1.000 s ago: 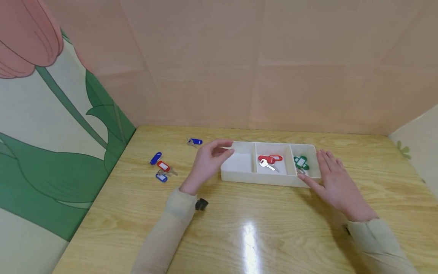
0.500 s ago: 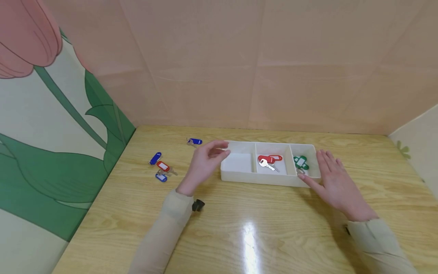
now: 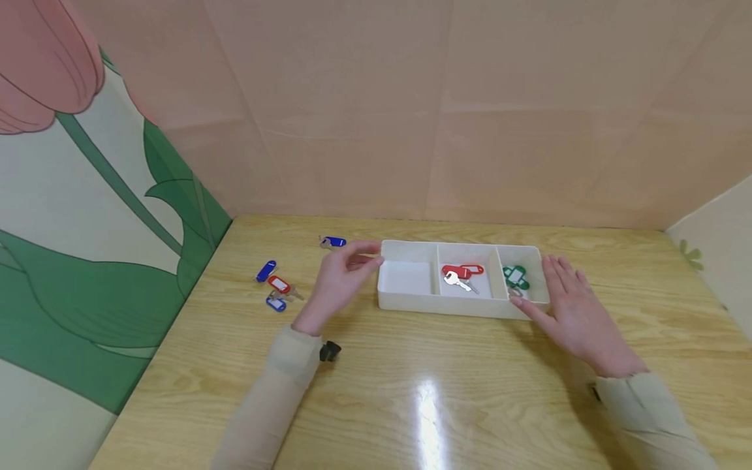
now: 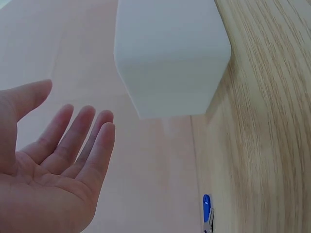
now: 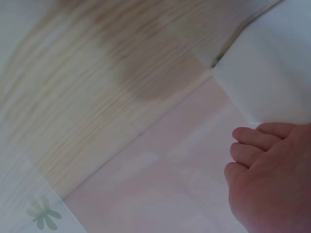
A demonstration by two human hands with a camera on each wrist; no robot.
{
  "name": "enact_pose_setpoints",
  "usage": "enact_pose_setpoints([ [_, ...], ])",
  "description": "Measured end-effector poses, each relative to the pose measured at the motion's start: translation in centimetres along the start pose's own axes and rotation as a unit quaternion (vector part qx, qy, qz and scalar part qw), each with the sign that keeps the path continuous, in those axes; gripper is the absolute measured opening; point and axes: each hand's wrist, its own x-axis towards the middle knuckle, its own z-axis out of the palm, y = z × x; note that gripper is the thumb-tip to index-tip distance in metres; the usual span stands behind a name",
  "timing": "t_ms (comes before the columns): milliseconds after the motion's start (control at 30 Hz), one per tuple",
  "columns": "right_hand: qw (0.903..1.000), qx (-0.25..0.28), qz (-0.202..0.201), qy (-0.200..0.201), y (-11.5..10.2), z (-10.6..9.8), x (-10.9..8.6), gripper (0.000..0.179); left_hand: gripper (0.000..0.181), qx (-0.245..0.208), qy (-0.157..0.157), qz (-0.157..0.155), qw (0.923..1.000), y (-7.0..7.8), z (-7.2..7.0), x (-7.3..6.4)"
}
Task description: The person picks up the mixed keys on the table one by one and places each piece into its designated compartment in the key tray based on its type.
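A long white tray with three compartments (image 3: 470,307) lies on the wooden table. My left hand (image 3: 335,277) is just off its left end, fingers loosely bent and holding nothing; the left wrist view shows a gap between the hand (image 4: 58,170) and the tray wall (image 4: 170,87). At the other end, my right hand (image 3: 572,320) rests against the tray with straight fingers along the end wall and the thumb at the front rim. Red key tags (image 3: 455,271) with a key occupy the middle compartment. Green key tags (image 3: 516,277) are in the right one; the left one holds nothing.
Left of the tray, a blue key tag (image 3: 266,271), a red key tag (image 3: 279,284) and another blue key tag (image 3: 275,303) lie close together with keys. One more blue key tag (image 3: 334,241) is near the back edge. A pink-beige wall (image 3: 352,130) stands behind the table.
My left hand has drawn back leftward, from over the tray's left rim to just outside it. The right hand and the tray have stayed practically in place.
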Motion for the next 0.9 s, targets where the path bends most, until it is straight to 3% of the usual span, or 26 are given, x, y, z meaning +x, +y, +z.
enact_pose_setpoints([
  [467,1.0,-0.002,0.004,-0.007,0.0,0.0,0.1,0.101,0.025,0.018,0.024,-0.02,0.9993,-0.5,-1.2,-0.5],
  [900,0.9999,0.001,0.009,-0.009,-0.2,-0.1,0.0,0.101,0.029,0.034,0.027,-0.036,0.9984,-1.5,-2.2,-1.0],
])
